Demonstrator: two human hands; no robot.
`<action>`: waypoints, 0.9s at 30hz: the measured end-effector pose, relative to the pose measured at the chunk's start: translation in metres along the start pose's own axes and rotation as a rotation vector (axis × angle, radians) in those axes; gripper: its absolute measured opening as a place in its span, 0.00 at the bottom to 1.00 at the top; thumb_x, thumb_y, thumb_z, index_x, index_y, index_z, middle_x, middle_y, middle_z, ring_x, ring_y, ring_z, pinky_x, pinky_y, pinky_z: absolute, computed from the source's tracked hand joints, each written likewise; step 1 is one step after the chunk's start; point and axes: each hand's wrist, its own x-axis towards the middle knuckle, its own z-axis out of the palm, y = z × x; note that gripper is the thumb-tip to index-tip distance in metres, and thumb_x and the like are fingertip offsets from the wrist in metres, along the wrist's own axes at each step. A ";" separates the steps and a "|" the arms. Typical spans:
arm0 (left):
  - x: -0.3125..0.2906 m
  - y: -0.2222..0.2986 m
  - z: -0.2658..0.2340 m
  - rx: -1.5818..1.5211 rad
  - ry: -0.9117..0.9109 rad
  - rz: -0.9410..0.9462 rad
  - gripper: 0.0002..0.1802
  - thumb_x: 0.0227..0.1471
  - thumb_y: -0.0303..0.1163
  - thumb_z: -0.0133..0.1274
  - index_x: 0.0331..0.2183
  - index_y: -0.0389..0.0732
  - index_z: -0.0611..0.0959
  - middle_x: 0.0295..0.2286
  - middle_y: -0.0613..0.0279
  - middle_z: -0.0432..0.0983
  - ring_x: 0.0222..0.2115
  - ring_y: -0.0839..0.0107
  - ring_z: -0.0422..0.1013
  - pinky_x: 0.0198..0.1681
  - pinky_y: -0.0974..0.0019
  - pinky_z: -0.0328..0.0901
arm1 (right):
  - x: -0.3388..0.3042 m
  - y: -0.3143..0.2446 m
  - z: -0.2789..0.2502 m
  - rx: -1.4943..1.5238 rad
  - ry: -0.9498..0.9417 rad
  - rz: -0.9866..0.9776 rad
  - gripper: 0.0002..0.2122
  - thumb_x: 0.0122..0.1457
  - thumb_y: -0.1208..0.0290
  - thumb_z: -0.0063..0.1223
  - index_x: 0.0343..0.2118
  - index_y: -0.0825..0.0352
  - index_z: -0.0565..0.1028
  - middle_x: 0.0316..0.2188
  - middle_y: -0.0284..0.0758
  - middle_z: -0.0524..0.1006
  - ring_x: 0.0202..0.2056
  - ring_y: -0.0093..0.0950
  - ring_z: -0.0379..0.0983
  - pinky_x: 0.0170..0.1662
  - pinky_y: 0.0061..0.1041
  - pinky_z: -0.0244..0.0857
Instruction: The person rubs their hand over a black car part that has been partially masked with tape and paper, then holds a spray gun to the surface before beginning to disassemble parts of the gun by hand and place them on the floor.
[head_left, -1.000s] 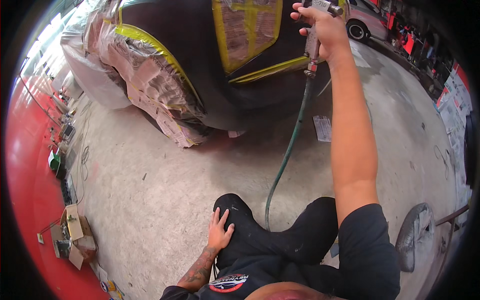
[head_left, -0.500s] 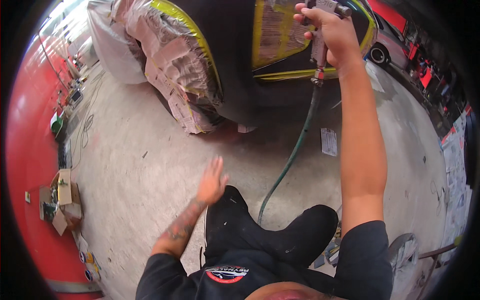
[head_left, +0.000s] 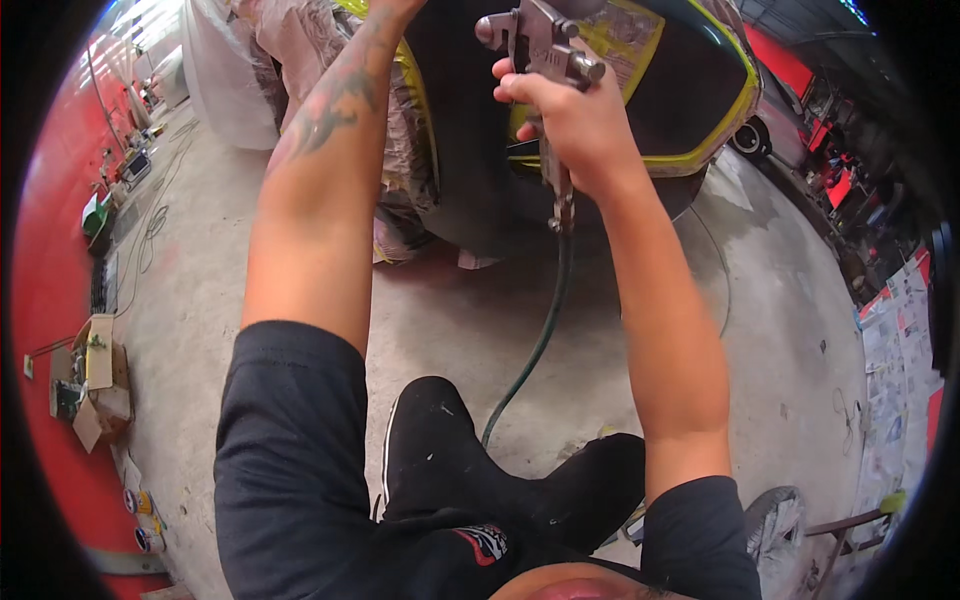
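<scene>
My right hand (head_left: pixel 590 135) is wrapped round the handle of a metal spray gun (head_left: pixel 545 40), held up in front of a dark car body panel (head_left: pixel 470 130). A green air hose (head_left: pixel 545 340) hangs from the bottom of the handle and runs down past my knees. My left hand (head_left: pixel 398 8) is raised to the top edge of the picture, near the car; its fingers are cut off from view. Yellow tape and masking paper (head_left: pixel 405 165) cover the wheel area. More paper and tape (head_left: pixel 625 45) mask a section behind the gun.
A red wall (head_left: pixel 60 250) runs along the left, with an open cardboard box (head_left: pixel 105 375) and cans (head_left: pixel 140 515) at its foot. Looped cable (head_left: pixel 150 235) lies on the concrete floor (head_left: pixel 250 420). At right are another car (head_left: pixel 775 115), papers (head_left: pixel 895 350) and a metal stand (head_left: pixel 850 525).
My left hand has swung up from above my knee to the top edge near the car. The spray gun, still in my right hand, has moved left and slightly down in view.
</scene>
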 end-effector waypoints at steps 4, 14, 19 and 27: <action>-0.026 0.031 0.029 -0.183 0.127 -0.180 0.38 0.68 0.47 0.34 0.62 0.20 0.56 0.63 0.26 0.47 0.67 0.38 0.43 0.70 0.51 0.39 | -0.029 0.006 -0.009 0.015 0.028 0.019 0.18 0.54 0.73 0.57 0.50 0.63 0.77 0.36 0.29 0.81 0.36 0.19 0.76 0.27 0.20 0.70; -0.208 0.113 0.005 -0.421 0.157 -0.218 0.41 0.65 0.46 0.41 0.64 0.22 0.51 0.65 0.27 0.43 0.67 0.37 0.41 0.70 0.49 0.36 | -0.116 0.063 -0.009 0.125 0.058 0.246 0.31 0.56 0.78 0.53 0.65 0.63 0.63 0.40 0.31 0.77 0.34 0.16 0.72 0.29 0.15 0.68; -0.315 0.130 -0.010 -0.479 -0.008 -0.256 0.38 0.64 0.37 0.42 0.66 0.26 0.49 0.67 0.32 0.39 0.69 0.40 0.37 0.70 0.49 0.35 | -0.156 0.097 -0.008 0.124 0.044 0.295 0.30 0.57 0.80 0.52 0.65 0.65 0.63 0.41 0.33 0.77 0.37 0.18 0.72 0.32 0.16 0.69; -0.472 0.112 -0.043 -0.708 -0.499 -0.581 0.38 0.64 0.37 0.43 0.66 0.30 0.50 0.65 0.34 0.46 0.67 0.42 0.45 0.68 0.53 0.45 | -0.200 0.139 -0.015 0.073 0.075 0.303 0.29 0.57 0.83 0.50 0.64 0.67 0.64 0.43 0.35 0.77 0.42 0.21 0.74 0.47 0.23 0.69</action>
